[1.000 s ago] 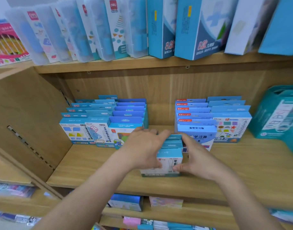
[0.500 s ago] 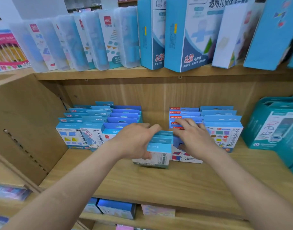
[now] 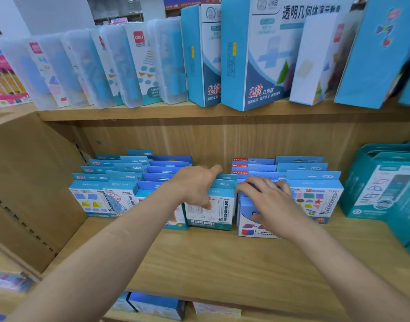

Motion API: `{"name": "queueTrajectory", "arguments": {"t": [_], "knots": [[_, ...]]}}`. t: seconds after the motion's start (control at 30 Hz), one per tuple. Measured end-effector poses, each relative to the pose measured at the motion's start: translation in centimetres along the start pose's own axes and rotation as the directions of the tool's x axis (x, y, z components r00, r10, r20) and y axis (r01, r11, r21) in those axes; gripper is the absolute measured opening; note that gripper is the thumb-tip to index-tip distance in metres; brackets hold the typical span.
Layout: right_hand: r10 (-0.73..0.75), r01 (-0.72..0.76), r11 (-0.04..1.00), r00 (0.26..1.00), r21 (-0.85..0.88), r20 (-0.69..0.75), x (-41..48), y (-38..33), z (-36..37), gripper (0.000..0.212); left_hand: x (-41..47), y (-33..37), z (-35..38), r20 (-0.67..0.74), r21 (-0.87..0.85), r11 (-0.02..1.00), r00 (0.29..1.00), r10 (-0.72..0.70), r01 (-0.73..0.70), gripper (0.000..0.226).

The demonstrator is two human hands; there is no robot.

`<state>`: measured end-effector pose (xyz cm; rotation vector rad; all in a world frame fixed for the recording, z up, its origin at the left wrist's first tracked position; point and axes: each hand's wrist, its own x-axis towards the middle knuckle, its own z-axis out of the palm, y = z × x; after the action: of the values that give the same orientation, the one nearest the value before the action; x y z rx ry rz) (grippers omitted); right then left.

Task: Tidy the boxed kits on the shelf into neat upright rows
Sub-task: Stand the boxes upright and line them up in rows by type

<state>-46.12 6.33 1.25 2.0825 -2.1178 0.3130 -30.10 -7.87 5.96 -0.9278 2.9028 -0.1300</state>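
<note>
Small blue boxed kits stand in rows on the middle wooden shelf (image 3: 222, 259). My left hand (image 3: 197, 185) grips the top of a short stack of teal kits (image 3: 211, 212), thumb on the front box, fingers reaching behind. The stack stands upright between the left rows (image 3: 120, 180) and the right rows (image 3: 301, 168). My right hand (image 3: 266, 196) lies over the front blue kit (image 3: 248, 219) of the neighbouring row, fingers curled over its top edge. That kit leans forward a little. A kit with coloured shapes (image 3: 315, 201) stands just right of my right hand.
Large teal boxes (image 3: 385, 189) fill the right end of the shelf. Clear plastic cases (image 3: 101, 66) and tall blue boxes (image 3: 257, 59) line the shelf above. The shelf's side panel (image 3: 29, 182) closes the left end. More boxes (image 3: 157, 305) sit on the shelf below.
My left hand has pushed the teal stack back from the shelf's front into line with the rows. My right hand left that stack and moved onto the blue kit beside it.
</note>
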Motion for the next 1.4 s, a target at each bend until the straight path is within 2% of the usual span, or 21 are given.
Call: {"name": "queueTrajectory", "arguments": {"t": [0.17,0.33,0.43,0.53,0.6,0.73,0.83,0.9,0.93,1.17,1.27,1.33,1.4], "knots": [[0.003,-0.003,1.000,1.000,-0.008,0.004,0.1,0.1,-0.1,0.075,1.0,0.0,0.1,0.083,0.028,0.999,0.996,-0.041,0.038,0.070],[0.011,-0.011,1.000,0.993,0.002,0.114,0.5,0.7,-1.5,0.098,1.8,-0.3,-1.1,0.216,-0.170,0.985,0.976,0.023,0.015,0.075],[-0.032,0.010,0.996,0.970,0.090,0.241,2.0,1.3,-3.8,0.115,1.4,-0.5,-0.8,0.177,-0.114,0.992,0.982,0.067,-0.047,0.079],[-0.108,0.077,0.992,0.919,0.095,0.380,4.6,1.5,-4.8,0.122,0.2,-0.8,-0.7,0.075,-0.065,0.993,0.992,0.099,-0.094,0.069],[-0.140,0.108,0.989,0.892,0.098,0.430,6.1,1.6,-4.4,0.124,-0.7,-1.0,-1.1,0.015,-0.058,0.991,0.993,0.119,-0.118,0.072],[-0.196,0.190,0.980,0.880,0.057,0.434,7.2,1.4,-2.7,0.111,-1.6,-1.2,-1.4,-0.020,-0.053,0.990,0.991,0.133,-0.134,0.072],[-0.250,0.283,0.959,0.891,-0.034,0.380,7.1,1.3,-2.0,0.085,-1.1,-1.1,-1.4,-0.018,-0.041,0.992,0.993,0.117,-0.117,0.064],[-0.247,0.283,0.957,0.907,-0.060,0.340,6.6,1.7,-1.9,0.062,-0.6,-1.0,-1.5,-0.019,-0.034,0.994,0.995,0.101,-0.102,0.061],[-0.238,0.271,0.961,0.916,-0.060,0.323,6.3,1.9,-1.9,0.060,-0.3,-1.0,-1.5,-0.016,-0.034,0.995,0.996,0.090,-0.091,0.060],[-0.181,0.181,0.983,0.962,0.019,0.204,4.9,2.6,-1.8,0.093,2.6,-1.0,-0.2,0.028,-0.033,0.999,1.000,-0.003,0.004,0.070],[-0.160,0.149,0.987,0.961,0.065,0.225,4.7,2.4,-2.1,0.102,3.5,-1.0,-0.5,0.086,-0.034,0.999,0.996,-0.024,0.027,0.077],[-0.115,0.062,0.965,0.973,0.254,0.199,5.3,2.9,-2.7,0.082,3.6,-1.0,-0.5,0.101,-0.032,0.999,0.995,-0.013,0.016,0.077],[-0.071,0.025,0.895,0.994,0.446,0.087,6.8,3.4,-3.7,0.040,3.5,-1.1,-0.2,0.082,-0.029,1.000,0.997,0.001,0.001,0.075]]}}
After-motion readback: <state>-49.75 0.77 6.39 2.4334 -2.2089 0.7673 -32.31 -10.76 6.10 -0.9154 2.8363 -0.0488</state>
